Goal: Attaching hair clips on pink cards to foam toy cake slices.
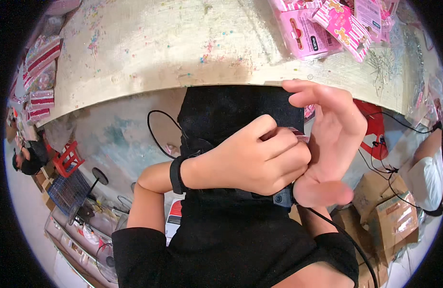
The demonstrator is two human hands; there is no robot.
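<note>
My left hand point(260, 156) is closed over the inner side of my right wrist, its knuckles towards me. What its curled fingers grip is hidden; a small pinkish edge shows just behind the knuckles. My right hand point(334, 127) is turned palm up with its fingers loosely bent and apart, holding nothing visible. Below the left fingers, a small dark camera box point(281, 198) sits at the right wrist, with a black cable point(336, 225) running down from it. A black band point(176, 176) circles my left wrist. Both hands are over my lap, just short of the table edge.
The pale table point(149, 53) carries scattered coloured specks, pink printed packets point(312, 36) and a pile of thin metal pins point(384, 62). Bagged pink-and-white packs point(41, 62) lie far left. Red stools, cardboard boxes point(394, 225), loose cables and other people are around me.
</note>
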